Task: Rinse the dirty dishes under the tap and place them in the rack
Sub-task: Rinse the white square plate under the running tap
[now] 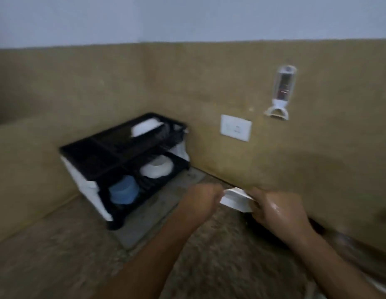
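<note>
White and flat-sided, the small dish [236,198] sat between the two hands, above the speckled counter [58,255]; blur hid whether it was a shallow tray or a lid. The right hand [280,214] was closed around its right end, skin shining wet, fingers wrapped over the top edge. The left hand [199,202] was curled into a loose fist just beside the dish's left corner; whether its fingertips actually pinched that corner could not be made out.

Ahead and to the left of the left hand, well apart from it, stood the black two-tier rack [123,152]. A white piece [144,127] lay on its top tier, a white bowl [157,168] and a blue cup [123,189] sat below. Beyond the right hand, on the tan wall, were a white switch plate [236,127] and, higher up, a clear dispenser [283,91].

By its look the dish was probably light, rigid and, being wet, slippery; if ceramic, it would chip when knocked on the rack's bars. A grip across both short ends, thumbs on top, seemed safest for carrying it over.
</note>
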A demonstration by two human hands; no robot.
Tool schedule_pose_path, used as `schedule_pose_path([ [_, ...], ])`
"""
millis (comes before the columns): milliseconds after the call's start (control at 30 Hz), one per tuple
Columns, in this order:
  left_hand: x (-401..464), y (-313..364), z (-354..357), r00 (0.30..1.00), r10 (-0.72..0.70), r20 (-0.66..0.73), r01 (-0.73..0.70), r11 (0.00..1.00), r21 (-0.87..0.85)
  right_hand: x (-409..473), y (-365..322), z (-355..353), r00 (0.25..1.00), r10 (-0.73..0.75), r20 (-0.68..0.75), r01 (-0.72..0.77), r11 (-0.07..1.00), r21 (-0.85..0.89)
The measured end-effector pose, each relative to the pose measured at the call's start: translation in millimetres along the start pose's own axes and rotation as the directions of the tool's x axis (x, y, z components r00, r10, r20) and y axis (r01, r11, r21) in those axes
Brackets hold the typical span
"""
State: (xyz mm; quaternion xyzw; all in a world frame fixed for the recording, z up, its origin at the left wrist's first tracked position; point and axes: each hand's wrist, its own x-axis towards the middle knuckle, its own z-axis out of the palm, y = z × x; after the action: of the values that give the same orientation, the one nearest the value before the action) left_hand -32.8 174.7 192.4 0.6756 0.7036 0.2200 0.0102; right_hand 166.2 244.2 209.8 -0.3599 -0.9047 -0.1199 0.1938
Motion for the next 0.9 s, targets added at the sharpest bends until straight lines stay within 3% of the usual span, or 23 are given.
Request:
schedule_pose_path([
  [67,1,-53,-36,0.995,-0.026,-0.092,0.02,0.998,-0.061,55,-27,16,0.996,-0.055,-0.065,0.057,0.998,0.026],
  [133,5,-110,-68,0.978,-0.161,-0.135,0.149,0.984,-0.095,103,-47,30,0.982,-0.062,-0.177,0.077,0.994,0.077],
  [233,13,-206,-107,0.92,-0.344,-0.19,0.366,0.925,0.098,173,-80,61,0.958,-0.008,-0.287,0.069,0.977,0.204],
  [300,17,-257,-122,0.881,-0.467,-0.076,0.47,0.848,0.244,212,-100,81,0.926,-0.041,-0.375,0.154,0.949,0.276],
  [367,18,-294,-127,0.823,-0.565,0.066,0.528,0.802,0.278,250,-125,94,0.894,-0.116,-0.433,0.272,0.907,0.32],
  [467,14,-325,-116,0.78,-0.601,0.175,0.547,0.79,0.276,304,-165,113,0.956,-0.156,-0.25,0.244,0.896,0.371],
  [600,10,-338,-107,0.766,-0.613,0.193,0.577,0.788,0.215,360,-213,147,0.864,-0.271,-0.425,0.42,0.853,0.309],
  [900,8,-339,-99,0.754,-0.652,0.076,0.623,0.748,0.229,416,-292,191,0.852,-0.47,-0.23,0.517,0.825,0.23],
])
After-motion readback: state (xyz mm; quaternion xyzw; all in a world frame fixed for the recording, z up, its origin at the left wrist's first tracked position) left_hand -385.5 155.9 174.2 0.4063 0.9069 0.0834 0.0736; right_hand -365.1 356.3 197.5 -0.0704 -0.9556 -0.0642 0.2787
